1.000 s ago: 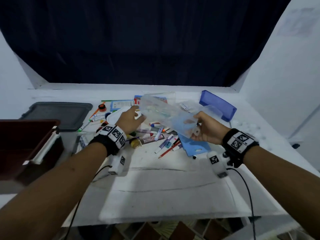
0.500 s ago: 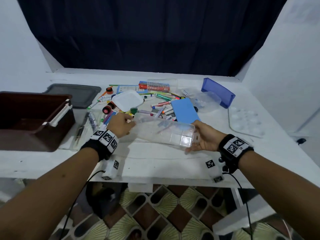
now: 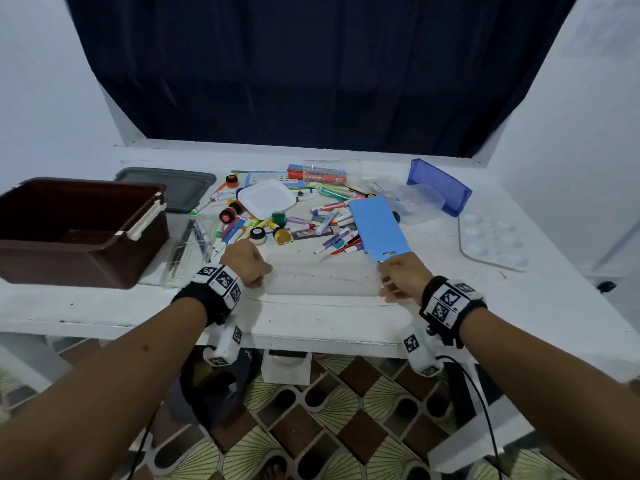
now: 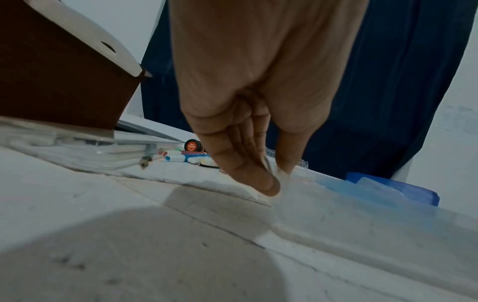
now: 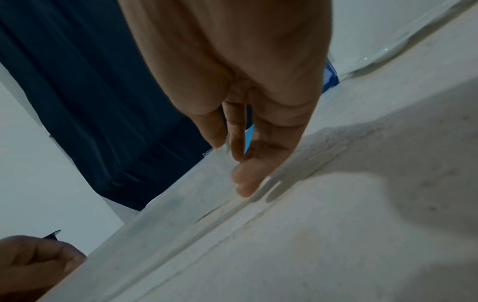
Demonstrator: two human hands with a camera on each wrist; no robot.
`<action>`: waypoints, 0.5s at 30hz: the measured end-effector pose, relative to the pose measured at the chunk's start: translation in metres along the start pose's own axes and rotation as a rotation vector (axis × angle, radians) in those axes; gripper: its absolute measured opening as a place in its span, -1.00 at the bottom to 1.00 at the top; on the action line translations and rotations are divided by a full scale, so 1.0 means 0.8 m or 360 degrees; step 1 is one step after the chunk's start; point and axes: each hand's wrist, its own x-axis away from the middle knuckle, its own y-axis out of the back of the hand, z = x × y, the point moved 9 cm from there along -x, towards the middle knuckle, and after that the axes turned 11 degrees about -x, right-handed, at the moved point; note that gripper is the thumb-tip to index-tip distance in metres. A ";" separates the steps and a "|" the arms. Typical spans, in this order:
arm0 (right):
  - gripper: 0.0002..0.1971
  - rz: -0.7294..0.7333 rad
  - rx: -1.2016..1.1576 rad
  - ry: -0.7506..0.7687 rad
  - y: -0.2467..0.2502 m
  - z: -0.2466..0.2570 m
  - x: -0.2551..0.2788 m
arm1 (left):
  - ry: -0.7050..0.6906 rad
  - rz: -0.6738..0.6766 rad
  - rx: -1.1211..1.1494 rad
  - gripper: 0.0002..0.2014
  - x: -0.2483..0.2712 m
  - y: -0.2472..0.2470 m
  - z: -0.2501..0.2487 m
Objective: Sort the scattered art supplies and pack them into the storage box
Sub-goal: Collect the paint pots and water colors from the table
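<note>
Holding the clear tray [image 3: 322, 279] by its ends, my left hand [image 3: 246, 259] and right hand [image 3: 401, 277] each pinching an end wall, I judge it sits on the near desk [image 3: 346, 327] for filling. Markers [image 3: 325, 223] lie just behind; the brown storage box [image 3: 69, 230] waits left.

Carrying everything: a white table [image 3: 346, 327]. Lying directly on it: a brown storage box [image 3: 79, 233] at left, a grey lid [image 3: 173, 187] behind, a clear case [image 3: 322, 277] near the front edge, scattered markers [image 3: 329, 206] and paint pots [image 3: 282, 234], a blue sheet [image 3: 379, 228], a white palette [image 3: 493, 237] at right.
</note>
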 end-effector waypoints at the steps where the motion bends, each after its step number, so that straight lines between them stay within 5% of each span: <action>1: -0.90 -0.0026 0.0066 0.0012 0.002 0.002 -0.003 | -0.0011 -0.0006 0.0004 -0.77 0.001 -0.001 -0.001; 8: -0.84 -0.0049 0.0358 0.0026 -0.007 0.006 -0.008 | 0.0011 0.0022 -0.0025 -0.75 0.003 -0.009 0.005; 15: -0.77 -0.0167 0.0726 0.0343 -0.010 0.066 -0.013 | 0.0004 -0.0010 0.0096 -0.77 -0.003 0.010 0.015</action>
